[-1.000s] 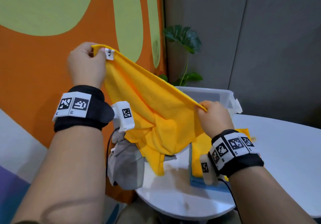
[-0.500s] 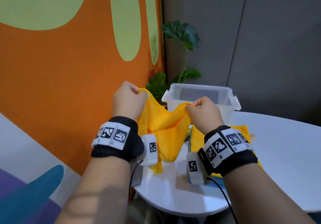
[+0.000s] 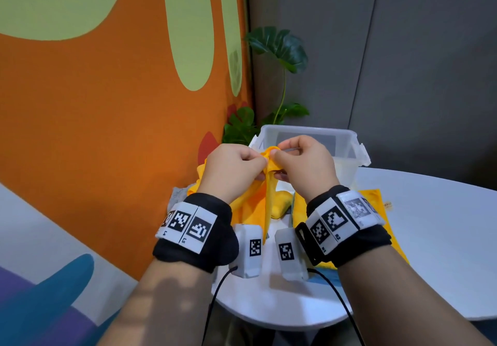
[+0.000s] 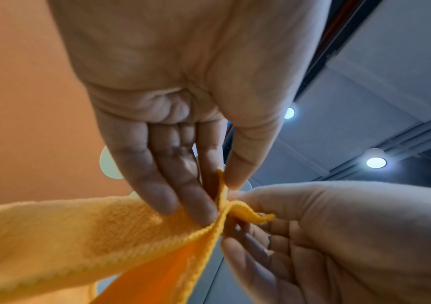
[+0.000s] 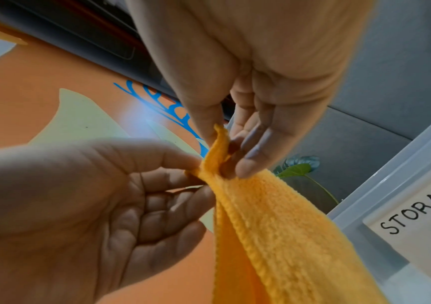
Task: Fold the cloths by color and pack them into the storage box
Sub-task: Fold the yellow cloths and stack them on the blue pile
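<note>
Off to the far left of the hands runs an orange wall [image 3: 107, 130] with pale green shapes painted on it. A scrap of grey cloth [image 3: 178, 194] peeks out just left of the left wrist, on the white table [image 3: 430, 251].

The left hand [image 3: 231, 169] is held above the table edge, its thumb and fingertips pinching a corner of the yellow cloth [image 3: 265, 206]; the left wrist view shows the thumb [image 4: 250, 156] pressed against the cloth's hem. The cloth hangs down from between the two hands in a bunched fold, its lower part draping toward the table between the wrists.

Right against it, the right hand [image 3: 304, 165] pinches the same cloth, thumb and forefinger closed on the neighbouring corner, so the two corners meet and the hands touch. Its other fingers are loosely curled.

Just behind the hands stands the clear storage box [image 3: 347, 141], lidless, with a label on its front wall. A leafy plant [image 3: 279, 47] rises behind the box. Under and to the right of the right wrist, another yellow cloth [image 3: 376, 198] lies flat on the table, with a blue edge [image 3: 321, 280] showing beneath it near the wrist.
</note>
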Demonstrator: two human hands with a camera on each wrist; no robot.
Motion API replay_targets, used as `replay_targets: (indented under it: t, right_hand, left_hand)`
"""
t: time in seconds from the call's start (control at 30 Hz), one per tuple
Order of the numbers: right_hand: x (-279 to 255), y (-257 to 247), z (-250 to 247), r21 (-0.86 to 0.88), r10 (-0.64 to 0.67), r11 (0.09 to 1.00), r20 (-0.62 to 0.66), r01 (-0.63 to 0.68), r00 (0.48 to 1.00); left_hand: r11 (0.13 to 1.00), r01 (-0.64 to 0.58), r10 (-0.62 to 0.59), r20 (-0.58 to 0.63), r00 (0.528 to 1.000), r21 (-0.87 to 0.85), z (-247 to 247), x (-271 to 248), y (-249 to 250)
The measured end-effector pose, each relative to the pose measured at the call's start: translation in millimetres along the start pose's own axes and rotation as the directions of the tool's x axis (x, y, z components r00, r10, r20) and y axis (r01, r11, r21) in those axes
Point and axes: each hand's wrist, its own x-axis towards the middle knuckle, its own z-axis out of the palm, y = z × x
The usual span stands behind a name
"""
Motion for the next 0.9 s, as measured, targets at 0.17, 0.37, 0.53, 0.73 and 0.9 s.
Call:
replay_targets:
  t: [0.17, 0.37, 0.53, 0.73, 0.9]
  right_hand:
    - [1, 1, 1, -0.012, -0.021, 1.0, -0.029, 0.021, 0.999]
    - [2, 2, 3, -0.057, -0.062, 0.997, -0.026, 0.061, 0.998]
    - [1, 1, -2, -0.146, -0.153, 0.976, 0.073, 0.162, 0.986]
    - [-4, -2, -6, -0.288, -0.32, 0.898, 0.09, 0.333, 0.943]
    - [-4, -13, -14, -0.21, -0.49, 0.841, 0.096, 0.499, 0.866]
  left_hand:
    - [1.0, -0.015, 0.015, -0.008, 1.0, -0.023, 0, -2, 3]
    - [0.999, -0.043, 0.042, 0.053, 0.998, 0.016, 2, -2, 6]
    - [1.0, 0.007, -0.007, 0.166, 0.986, -0.004, -6, -2, 5]
    - [0.993, -0.101, 0.097, 0.067, 0.993, 0.06, -16, 1, -2]
    - [0.95, -0.296, 0.287, 0.097, 0.953, 0.1, -24, 3, -4]
